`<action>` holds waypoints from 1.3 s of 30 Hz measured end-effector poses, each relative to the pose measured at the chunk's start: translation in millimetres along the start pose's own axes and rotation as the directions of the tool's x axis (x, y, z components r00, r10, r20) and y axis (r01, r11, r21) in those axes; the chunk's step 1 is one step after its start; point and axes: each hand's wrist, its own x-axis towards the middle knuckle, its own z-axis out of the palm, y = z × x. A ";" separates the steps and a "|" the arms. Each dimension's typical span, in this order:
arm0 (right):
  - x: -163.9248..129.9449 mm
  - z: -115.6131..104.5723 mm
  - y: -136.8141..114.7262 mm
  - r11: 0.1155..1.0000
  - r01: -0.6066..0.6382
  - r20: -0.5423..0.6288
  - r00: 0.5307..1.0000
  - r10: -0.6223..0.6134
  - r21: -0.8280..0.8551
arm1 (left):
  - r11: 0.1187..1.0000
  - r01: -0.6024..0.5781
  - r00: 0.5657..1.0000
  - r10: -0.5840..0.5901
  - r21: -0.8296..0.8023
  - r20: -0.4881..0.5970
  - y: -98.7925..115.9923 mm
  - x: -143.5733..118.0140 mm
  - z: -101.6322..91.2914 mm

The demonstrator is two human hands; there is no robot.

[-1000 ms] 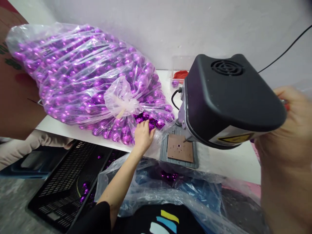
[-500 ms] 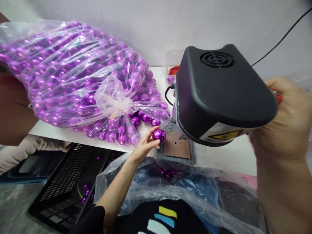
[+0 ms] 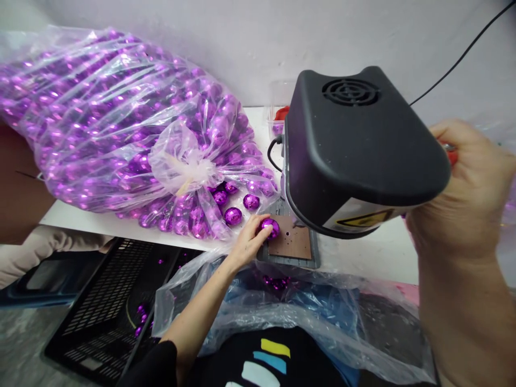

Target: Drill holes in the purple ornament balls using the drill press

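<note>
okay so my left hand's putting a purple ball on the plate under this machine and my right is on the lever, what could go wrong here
1. The left hand pinches the purple ball on the brown plate just under the machine head; fingers might get caught if the right hand brings it down.
2. The shiny round ball may roll off centre.
3. Loose balls spilling from the torn bag could roll off the table edge into the crate.
</note>
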 end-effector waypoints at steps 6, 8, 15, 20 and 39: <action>1.1 0.4 -0.1 1.000 0.000 -0.026 1.000 0.000 0.009 | 0.998 -0.047 0.999 0.048 0.035 -0.011 -2.5 -0.8 1.6; 0.8 1.5 0.9 1.000 0.012 -0.043 0.999 -0.012 0.005 | 0.992 -0.093 0.995 0.097 0.082 -0.038 -3.0 -1.6 3.9; -1.4 3.6 1.9 0.994 0.104 -0.031 0.994 -0.103 0.021 | 0.995 0.035 0.994 -0.044 -0.093 -0.097 2.2 -1.2 17.3; -0.4 2.7 -2.0 0.999 0.032 -0.014 0.999 -0.032 0.013 | 0.997 -0.040 0.984 0.051 0.071 -0.169 -1.1 5.1 29.8; 1.3 -0.3 -0.7 0.999 0.038 -0.016 0.999 -0.039 -0.015 | 0.852 -0.340 0.919 0.391 0.397 -0.051 -4.0 2.6 48.6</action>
